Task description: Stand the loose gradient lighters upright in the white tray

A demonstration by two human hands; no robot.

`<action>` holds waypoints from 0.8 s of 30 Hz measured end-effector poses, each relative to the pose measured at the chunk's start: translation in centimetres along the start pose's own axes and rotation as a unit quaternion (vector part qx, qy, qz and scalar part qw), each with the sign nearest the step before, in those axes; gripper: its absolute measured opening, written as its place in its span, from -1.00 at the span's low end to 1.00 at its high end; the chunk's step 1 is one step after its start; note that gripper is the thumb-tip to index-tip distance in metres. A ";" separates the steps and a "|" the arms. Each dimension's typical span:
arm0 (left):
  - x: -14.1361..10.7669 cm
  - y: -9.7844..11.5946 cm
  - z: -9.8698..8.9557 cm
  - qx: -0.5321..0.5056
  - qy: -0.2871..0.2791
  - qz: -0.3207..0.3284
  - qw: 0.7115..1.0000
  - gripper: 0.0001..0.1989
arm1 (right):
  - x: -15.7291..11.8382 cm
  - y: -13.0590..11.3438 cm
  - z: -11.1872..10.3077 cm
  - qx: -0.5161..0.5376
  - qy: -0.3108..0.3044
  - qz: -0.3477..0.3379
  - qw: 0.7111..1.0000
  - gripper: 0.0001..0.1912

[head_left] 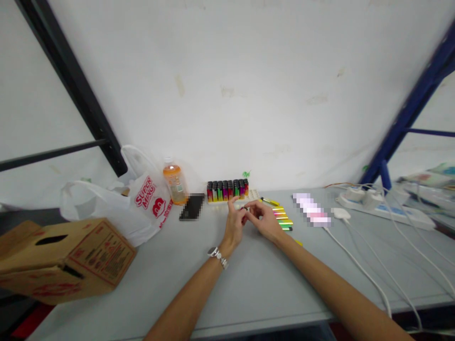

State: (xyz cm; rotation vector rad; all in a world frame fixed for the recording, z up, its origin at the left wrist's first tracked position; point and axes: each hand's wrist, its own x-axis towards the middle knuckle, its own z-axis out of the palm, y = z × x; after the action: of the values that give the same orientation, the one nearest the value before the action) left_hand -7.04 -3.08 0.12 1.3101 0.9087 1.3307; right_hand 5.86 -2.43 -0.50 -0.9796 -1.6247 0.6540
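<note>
My left hand point(233, 223) and my right hand point(263, 219) meet above the middle of the table, fingertips pinched together. Between them is a small lighter point(244, 208), mostly covered by the fingers; only a dark and reddish bit shows. Just behind the hands, several colourful lighters point(227, 191) with black tops stand upright in rows in a white tray point(253, 194), whose right end has bare slots. Beside my right hand lie several shiny yellow, pink and green lighters point(283, 218), partly hidden by that hand. A yellow and black cutter-like tool point(269, 202) lies behind them.
At left are a cardboard box point(101, 251), a white plastic bag point(142, 203), an orange drink bottle point(175, 182) and a dark blurred phone point(193, 207). To the right lie a lit phone point(311, 209), a charger point(340, 214), cables and a power strip point(387, 208). A wall rises behind.
</note>
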 end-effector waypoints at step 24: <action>-1.4 1.8 -0.6 0.523 -0.350 0.262 0.732 -0.74 | 8.3 5.8 -3.6 -0.089 0.042 -0.017 0.995 -0.82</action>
State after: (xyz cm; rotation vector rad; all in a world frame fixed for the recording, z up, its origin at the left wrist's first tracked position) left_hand -8.04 -4.69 1.54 2.8660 0.7327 0.4483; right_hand 10.14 7.37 -0.05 -1.0909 -1.6416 0.4437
